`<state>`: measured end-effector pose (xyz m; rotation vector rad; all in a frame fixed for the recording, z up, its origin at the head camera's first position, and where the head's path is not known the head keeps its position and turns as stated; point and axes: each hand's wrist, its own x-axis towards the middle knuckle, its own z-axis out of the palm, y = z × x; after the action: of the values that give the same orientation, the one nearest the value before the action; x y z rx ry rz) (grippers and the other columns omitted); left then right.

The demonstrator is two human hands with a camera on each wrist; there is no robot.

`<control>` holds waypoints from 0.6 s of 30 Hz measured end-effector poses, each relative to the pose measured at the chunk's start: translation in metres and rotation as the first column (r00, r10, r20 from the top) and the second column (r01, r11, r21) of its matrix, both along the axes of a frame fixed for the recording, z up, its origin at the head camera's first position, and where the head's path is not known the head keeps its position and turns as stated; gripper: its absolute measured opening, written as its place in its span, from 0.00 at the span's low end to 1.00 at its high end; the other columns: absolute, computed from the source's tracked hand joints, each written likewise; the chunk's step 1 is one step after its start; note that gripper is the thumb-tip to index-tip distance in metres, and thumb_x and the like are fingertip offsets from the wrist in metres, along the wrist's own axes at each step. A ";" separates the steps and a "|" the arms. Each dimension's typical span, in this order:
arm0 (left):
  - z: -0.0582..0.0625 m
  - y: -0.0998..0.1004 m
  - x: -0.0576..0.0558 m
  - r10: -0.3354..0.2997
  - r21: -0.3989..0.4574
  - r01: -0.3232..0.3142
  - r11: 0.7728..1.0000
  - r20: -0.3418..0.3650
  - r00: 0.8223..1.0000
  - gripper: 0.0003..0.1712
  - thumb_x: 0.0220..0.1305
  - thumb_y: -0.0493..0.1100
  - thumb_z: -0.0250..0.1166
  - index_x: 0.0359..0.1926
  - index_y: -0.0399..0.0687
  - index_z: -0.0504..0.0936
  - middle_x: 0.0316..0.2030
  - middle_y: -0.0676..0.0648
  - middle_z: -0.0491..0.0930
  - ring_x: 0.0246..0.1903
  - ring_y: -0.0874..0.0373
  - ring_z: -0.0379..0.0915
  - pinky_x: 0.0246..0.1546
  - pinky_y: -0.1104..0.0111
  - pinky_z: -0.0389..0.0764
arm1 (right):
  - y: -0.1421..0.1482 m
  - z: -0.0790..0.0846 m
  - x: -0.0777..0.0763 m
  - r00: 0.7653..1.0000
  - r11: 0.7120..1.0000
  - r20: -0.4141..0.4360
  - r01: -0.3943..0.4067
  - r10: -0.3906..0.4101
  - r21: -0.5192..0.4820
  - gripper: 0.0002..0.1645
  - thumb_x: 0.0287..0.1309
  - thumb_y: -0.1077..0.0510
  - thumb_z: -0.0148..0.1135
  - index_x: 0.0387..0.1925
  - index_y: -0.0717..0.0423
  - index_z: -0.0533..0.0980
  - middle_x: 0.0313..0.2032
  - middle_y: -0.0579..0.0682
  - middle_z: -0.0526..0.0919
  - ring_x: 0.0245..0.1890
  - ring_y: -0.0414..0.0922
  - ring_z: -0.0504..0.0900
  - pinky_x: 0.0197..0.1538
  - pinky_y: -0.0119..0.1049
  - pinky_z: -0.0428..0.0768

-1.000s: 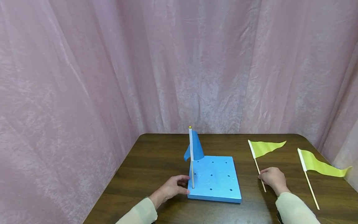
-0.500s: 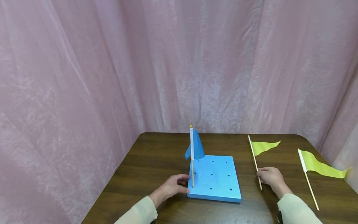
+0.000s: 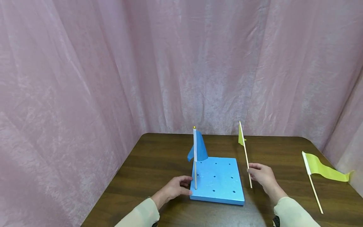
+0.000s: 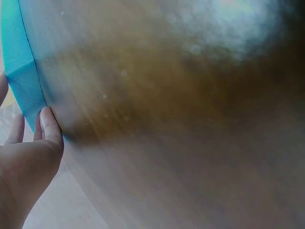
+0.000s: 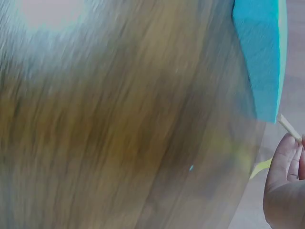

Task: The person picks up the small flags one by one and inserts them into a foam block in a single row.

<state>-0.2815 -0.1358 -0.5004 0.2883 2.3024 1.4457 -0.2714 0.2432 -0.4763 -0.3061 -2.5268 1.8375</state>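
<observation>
A blue board [image 3: 224, 184] with several small holes lies on the table. One blue pennant flag [image 3: 201, 148] stands upright in its front-left hole. My left hand [image 3: 173, 190] touches the board's left edge with thumb and fingers, seen also at the blue side [image 4: 24, 81] in the left wrist view. Just right of the board, my right hand [image 3: 263, 178] pinches the lower stick of a yellow pennant flag [image 3: 245, 151], which tilts slightly left, its cloth hanging mostly folded. In the right wrist view the stick's end [image 5: 289, 128] pokes out near the board's corner.
A second yellow pennant flag [image 3: 326, 168] lies at the right of the brown wooden table [image 3: 158, 157], its cloth reaching the table's right edge. Pink curtains [image 3: 181, 69] hang behind and at both sides.
My right hand has lifted the yellow flag off the table, brought it left toward the board and turned it more upright. The left hand stays at the board's edge.
</observation>
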 end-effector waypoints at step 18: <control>0.001 -0.001 0.002 -0.003 0.016 0.003 1.000 -0.021 1.000 0.30 0.53 0.35 0.76 0.58 0.49 0.80 0.53 0.47 0.78 0.52 0.49 0.71 0.53 0.51 0.76 | -0.036 0.013 0.006 0.997 0.994 -0.070 0.024 -0.031 -0.106 0.23 0.68 0.61 0.60 0.60 0.70 0.71 0.45 0.59 0.81 0.40 0.48 0.80 0.46 0.42 0.83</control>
<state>-0.2796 -0.1363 -0.4998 0.3125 2.3071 1.4669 -0.2653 0.2069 -0.4629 -0.2690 -2.3721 1.9390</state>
